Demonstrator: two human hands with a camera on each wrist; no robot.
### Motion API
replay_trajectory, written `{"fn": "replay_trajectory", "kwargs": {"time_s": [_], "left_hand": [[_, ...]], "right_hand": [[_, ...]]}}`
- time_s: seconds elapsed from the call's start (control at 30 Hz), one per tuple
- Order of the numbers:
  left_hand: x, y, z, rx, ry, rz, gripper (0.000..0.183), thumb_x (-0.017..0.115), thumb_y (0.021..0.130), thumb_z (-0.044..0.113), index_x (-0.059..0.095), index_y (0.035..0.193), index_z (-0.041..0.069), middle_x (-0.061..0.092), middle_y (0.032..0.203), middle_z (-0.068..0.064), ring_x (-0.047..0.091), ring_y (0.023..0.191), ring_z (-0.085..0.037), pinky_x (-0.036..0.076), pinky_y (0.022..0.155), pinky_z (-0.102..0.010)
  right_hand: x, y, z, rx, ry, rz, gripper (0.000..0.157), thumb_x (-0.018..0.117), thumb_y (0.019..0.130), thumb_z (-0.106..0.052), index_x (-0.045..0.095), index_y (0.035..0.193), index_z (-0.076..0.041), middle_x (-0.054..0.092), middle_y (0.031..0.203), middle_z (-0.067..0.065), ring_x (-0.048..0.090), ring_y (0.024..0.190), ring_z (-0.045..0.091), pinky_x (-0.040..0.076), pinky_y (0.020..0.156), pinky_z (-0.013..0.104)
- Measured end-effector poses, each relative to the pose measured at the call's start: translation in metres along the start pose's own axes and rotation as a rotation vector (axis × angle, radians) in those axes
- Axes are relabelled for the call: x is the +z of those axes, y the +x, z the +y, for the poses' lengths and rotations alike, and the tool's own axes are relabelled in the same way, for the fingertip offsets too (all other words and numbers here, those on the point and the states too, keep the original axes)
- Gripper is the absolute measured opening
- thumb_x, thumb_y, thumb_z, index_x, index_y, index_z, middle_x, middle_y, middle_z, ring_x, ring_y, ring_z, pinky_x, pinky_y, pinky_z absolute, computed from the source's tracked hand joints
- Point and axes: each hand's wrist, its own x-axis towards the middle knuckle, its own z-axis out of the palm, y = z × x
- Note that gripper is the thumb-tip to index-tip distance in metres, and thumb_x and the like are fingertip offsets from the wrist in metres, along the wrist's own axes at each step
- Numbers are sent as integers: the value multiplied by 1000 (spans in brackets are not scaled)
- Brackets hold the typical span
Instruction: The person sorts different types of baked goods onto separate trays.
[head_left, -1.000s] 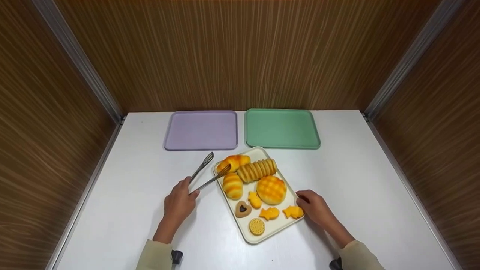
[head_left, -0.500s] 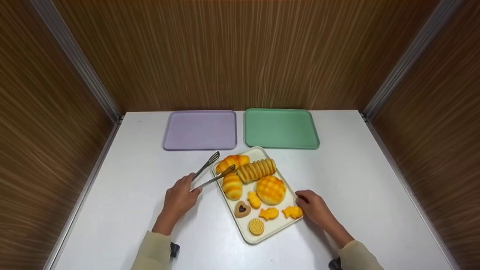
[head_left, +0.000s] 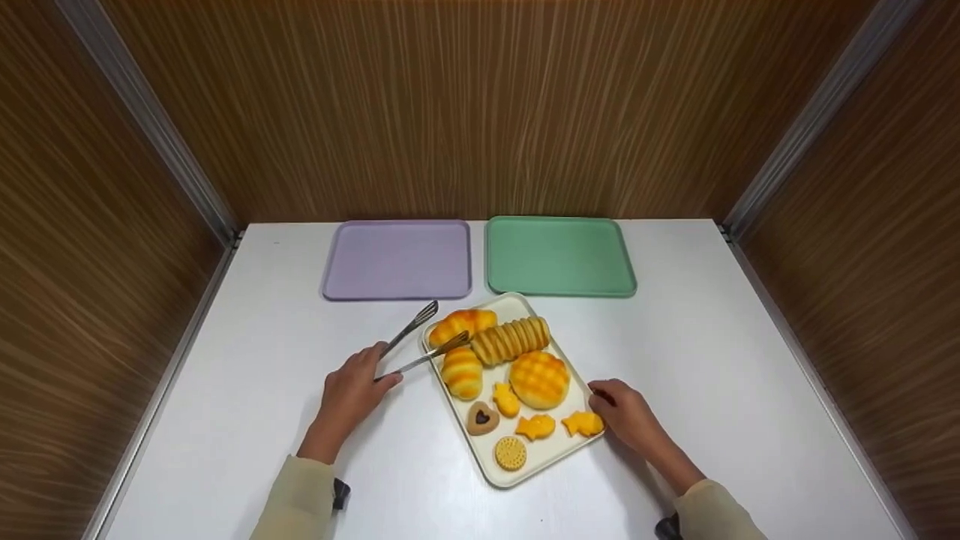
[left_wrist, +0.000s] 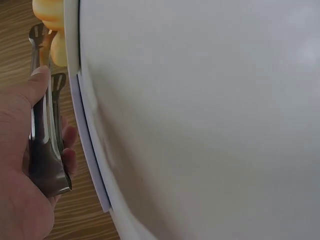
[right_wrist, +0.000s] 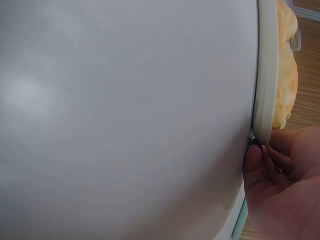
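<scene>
My left hand grips a pair of metal tongs, their arms spread. One tip hangs over the cream tray, close to the croissant and a striped roll; the other stays beyond the tray's left edge. Nothing is between the tips. At the tray's right edge, my right hand pinches the rim; the right wrist view shows thumb and fingers curled at it. Also on the tray lie a ridged loaf, a round bun, several fish-shaped pieces, a heart cookie and a round biscuit.
A purple tray and a green tray lie side by side behind the cream tray, with nothing on them. Wood-grain panels enclose the white table at the back and both sides.
My left hand and the tongs have shifted slightly to the right, bringing the lower tip further over the tray. The right hand and the breads stay in place.
</scene>
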Motion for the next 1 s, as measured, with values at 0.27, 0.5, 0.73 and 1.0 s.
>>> {"fn": "replay_trajectory", "kwargs": {"time_s": [0.27,0.5,0.73,1.0], "left_hand": [[-10,2,-8,32,-15,-15,59,74,92,36,52,144,19,60,142,-7,58,126,-29,47,92,-58],[-16,5,-18,-1,-46,-44,60,73,92,35,50,146,23,57,145,-6,58,124,-30,44,95,-60],[-11,10,-15,12,-51,-44,59,75,92,32,52,145,20,58,144,-6,59,124,-31,45,95,-60],[-3,17,-7,34,-9,-33,56,76,91,30,56,142,21,60,142,-3,60,124,-28,48,93,-57]], "right_hand": [[2,1,0,-12,0,-11,29,65,98,-9,67,126,-3,67,119,11,61,104,25,51,100,48],[1,1,0,-5,10,-9,29,65,98,-10,67,126,-4,67,119,10,61,104,24,51,100,48],[-1,1,0,-12,5,-14,29,64,99,-10,67,126,-3,67,119,11,61,107,25,50,101,49],[-1,0,0,-10,18,-9,29,64,98,-9,67,126,-3,67,118,11,61,106,26,50,101,49]]}}
